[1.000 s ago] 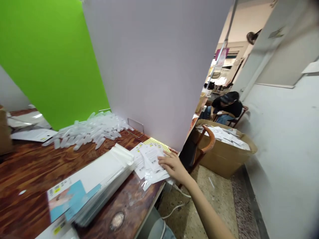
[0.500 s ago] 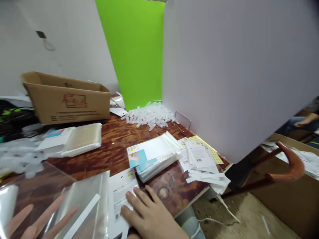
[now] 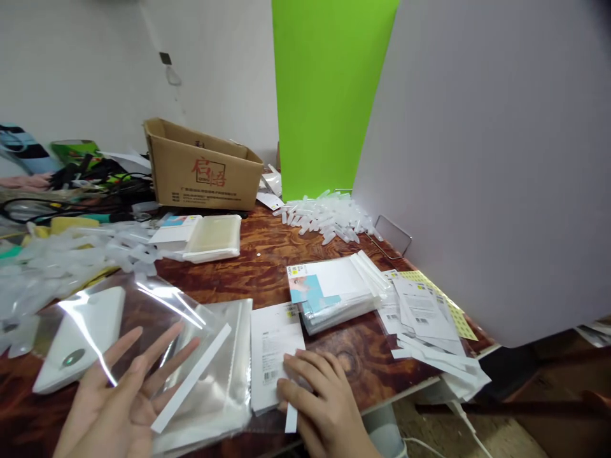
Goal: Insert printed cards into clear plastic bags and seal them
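Note:
A clear plastic bag (image 3: 191,315) is held up in my left hand (image 3: 121,388), whose fingers are spread and show through the film. A white strip (image 3: 191,378) runs slantwise along the bag's near side. A stack of clear bags (image 3: 226,369) lies beneath it on the table. My right hand (image 3: 322,394) rests its bent fingers on the right edge of a stack of printed white cards (image 3: 270,343). From under those fingers a short white paper strip (image 3: 291,420) sticks out; the thumb is mostly hidden.
Packed bags with cards (image 3: 334,289) lie beyond my right hand. Loose cards (image 3: 420,305) and a yellow sticker sheet (image 3: 458,318) sit at the right edge. Translucent plastic pieces (image 3: 329,216) are heaped behind and at left. A cardboard box (image 3: 205,172) and upright grey panel (image 3: 477,159) stand farther back.
The view has swung left, so things appear farther right. My right hand's fingers have moved toward the cards' right edge and bent more. My left hand has risen further into view with the bag.

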A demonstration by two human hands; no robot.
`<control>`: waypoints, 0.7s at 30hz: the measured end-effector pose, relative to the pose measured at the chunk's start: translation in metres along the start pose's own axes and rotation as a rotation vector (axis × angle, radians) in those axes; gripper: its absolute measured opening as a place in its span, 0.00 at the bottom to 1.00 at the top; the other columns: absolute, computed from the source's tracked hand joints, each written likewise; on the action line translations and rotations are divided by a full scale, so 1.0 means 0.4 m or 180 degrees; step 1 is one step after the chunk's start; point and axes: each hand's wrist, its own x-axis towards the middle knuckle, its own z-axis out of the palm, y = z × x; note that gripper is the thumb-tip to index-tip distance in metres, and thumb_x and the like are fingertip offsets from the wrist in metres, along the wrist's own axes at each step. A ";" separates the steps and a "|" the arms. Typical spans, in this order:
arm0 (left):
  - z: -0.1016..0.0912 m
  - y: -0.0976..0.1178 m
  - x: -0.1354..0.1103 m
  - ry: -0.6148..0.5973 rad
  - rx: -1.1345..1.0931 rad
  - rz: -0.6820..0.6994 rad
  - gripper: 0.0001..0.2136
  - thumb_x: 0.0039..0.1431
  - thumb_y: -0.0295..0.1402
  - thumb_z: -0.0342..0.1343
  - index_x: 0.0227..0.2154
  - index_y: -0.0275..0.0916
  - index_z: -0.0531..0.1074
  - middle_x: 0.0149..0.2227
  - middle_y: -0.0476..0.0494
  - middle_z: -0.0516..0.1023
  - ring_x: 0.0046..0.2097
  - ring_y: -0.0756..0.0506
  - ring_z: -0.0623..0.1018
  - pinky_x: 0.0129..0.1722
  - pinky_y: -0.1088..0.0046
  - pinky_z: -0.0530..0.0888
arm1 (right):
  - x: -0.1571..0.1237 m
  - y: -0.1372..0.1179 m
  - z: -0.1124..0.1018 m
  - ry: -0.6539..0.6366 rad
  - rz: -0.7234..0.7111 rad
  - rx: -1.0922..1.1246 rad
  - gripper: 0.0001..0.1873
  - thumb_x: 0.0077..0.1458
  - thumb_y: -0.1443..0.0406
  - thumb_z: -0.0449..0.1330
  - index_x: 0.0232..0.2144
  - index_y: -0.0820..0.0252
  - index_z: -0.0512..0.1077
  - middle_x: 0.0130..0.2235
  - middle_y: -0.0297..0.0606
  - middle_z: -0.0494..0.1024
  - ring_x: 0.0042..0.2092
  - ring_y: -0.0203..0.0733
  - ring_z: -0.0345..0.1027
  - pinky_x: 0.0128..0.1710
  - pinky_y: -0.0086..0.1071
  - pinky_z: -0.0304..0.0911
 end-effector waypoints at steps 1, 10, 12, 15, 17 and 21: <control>-0.004 0.003 -0.001 -0.0013 -0.0032 0.0112 0.15 0.55 0.39 0.62 0.46 0.60 0.72 0.40 0.55 0.84 0.43 0.43 0.83 0.36 0.72 0.82 | 0.002 -0.005 0.004 0.0043 -0.0030 -0.0012 0.14 0.58 0.70 0.50 0.40 0.56 0.74 0.48 0.39 0.78 0.51 0.45 0.69 0.46 0.40 0.62; 0.045 0.042 -0.059 0.0126 -0.0275 -0.0051 0.12 0.58 0.36 0.59 0.44 0.54 0.69 0.38 0.53 0.85 0.42 0.41 0.83 0.60 0.49 0.66 | 0.065 -0.067 0.055 -0.0222 -0.0220 -0.0101 0.17 0.66 0.55 0.50 0.51 0.51 0.70 0.50 0.36 0.77 0.48 0.43 0.69 0.50 0.40 0.59; 0.051 0.030 -0.054 0.0149 -0.0215 -0.0273 0.11 0.59 0.34 0.58 0.44 0.52 0.68 0.38 0.50 0.85 0.42 0.41 0.83 0.62 0.46 0.61 | 0.060 -0.054 0.050 -0.0416 -0.0067 -0.0331 0.27 0.64 0.47 0.47 0.56 0.57 0.67 0.56 0.41 0.73 0.56 0.46 0.66 0.53 0.41 0.58; 0.046 0.005 -0.038 0.0246 -0.0179 -0.0598 0.10 0.60 0.33 0.57 0.44 0.49 0.69 0.36 0.49 0.84 0.41 0.43 0.83 0.62 0.49 0.61 | 0.034 -0.021 0.033 -0.0392 0.0052 -0.0689 0.25 0.66 0.50 0.47 0.50 0.59 0.71 0.53 0.38 0.77 0.55 0.46 0.68 0.58 0.41 0.53; 0.040 -0.005 -0.031 0.0269 -0.0161 -0.0714 0.10 0.60 0.31 0.57 0.44 0.48 0.69 0.37 0.48 0.84 0.41 0.43 0.83 0.61 0.49 0.63 | 0.015 -0.002 0.019 -0.0354 -0.0182 -0.0763 0.17 0.68 0.58 0.48 0.44 0.56 0.74 0.49 0.33 0.79 0.52 0.44 0.71 0.62 0.41 0.47; 0.043 0.007 -0.036 0.0203 -0.0175 -0.0637 0.11 0.60 0.30 0.56 0.45 0.48 0.68 0.40 0.46 0.84 0.40 0.42 0.83 0.55 0.53 0.71 | -0.015 0.019 -0.010 -0.0017 -0.0613 -0.0693 0.21 0.66 0.73 0.41 0.43 0.63 0.74 0.43 0.38 0.82 0.47 0.39 0.75 0.60 0.37 0.53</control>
